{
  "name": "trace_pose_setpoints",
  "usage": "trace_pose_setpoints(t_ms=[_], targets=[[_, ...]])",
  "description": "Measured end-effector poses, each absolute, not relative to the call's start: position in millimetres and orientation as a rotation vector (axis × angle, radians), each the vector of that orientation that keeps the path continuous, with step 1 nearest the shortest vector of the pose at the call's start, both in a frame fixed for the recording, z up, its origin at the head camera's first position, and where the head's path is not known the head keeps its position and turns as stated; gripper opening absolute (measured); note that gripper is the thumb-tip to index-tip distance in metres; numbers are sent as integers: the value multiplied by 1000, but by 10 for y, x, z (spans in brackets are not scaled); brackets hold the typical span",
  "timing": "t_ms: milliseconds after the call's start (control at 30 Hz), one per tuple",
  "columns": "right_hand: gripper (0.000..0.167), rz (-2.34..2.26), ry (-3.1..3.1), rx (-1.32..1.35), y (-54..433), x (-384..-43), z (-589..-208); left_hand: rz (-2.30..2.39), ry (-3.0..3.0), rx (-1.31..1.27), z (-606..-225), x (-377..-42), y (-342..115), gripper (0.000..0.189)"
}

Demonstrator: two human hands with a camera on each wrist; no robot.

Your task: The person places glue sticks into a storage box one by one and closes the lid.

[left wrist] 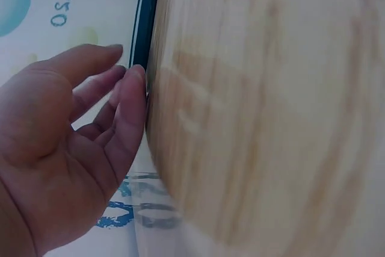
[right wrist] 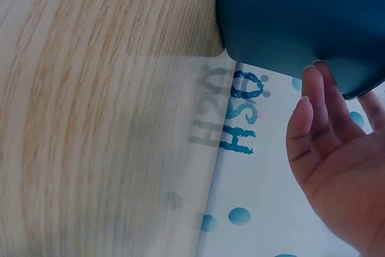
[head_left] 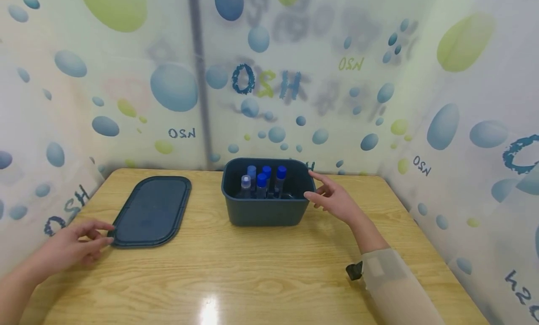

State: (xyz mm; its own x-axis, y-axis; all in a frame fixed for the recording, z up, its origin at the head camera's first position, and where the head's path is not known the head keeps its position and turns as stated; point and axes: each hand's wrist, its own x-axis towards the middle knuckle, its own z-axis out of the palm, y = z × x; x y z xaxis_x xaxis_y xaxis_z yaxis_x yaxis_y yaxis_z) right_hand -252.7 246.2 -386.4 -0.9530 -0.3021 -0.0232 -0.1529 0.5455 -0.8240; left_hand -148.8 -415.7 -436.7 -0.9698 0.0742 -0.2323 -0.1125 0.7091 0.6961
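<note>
A dark blue-grey bin [head_left: 267, 212] stands on the table, holding several small tubes [head_left: 262, 187], most with blue caps. My right hand [head_left: 334, 198] is at its right end, fingers spread; in the right wrist view, fingertips [right wrist: 313, 70] touch the bin's outer wall [right wrist: 289, 22]. To the left lies a flat, dark rounded lid [head_left: 151, 212]. Beside its near left corner is my left hand [head_left: 77, 243], with thumb and fingers apart and loosely bent. The left wrist view shows a fingertip against the lid's edge [left wrist: 144, 34].
The wooden table [head_left: 236, 273] reaches the patterned curtains [head_left: 261, 114] behind and at both sides. A small black object [head_left: 354, 270] sits at the right sleeve's cuff [head_left: 379, 269].
</note>
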Motion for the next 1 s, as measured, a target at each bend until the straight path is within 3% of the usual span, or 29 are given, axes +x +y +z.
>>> trace_pose_setpoints(t_ms=[733, 1000], targets=[[77, -1363, 2634, -398, 2468, -2530, -3859, 1082, 2627, -178, -4366, -1616, -4091, 34], [76, -1387, 2628, -391, 2470, -2528, -3874, 1044, 2686, -195, -4373, -1661, -4075, 35]])
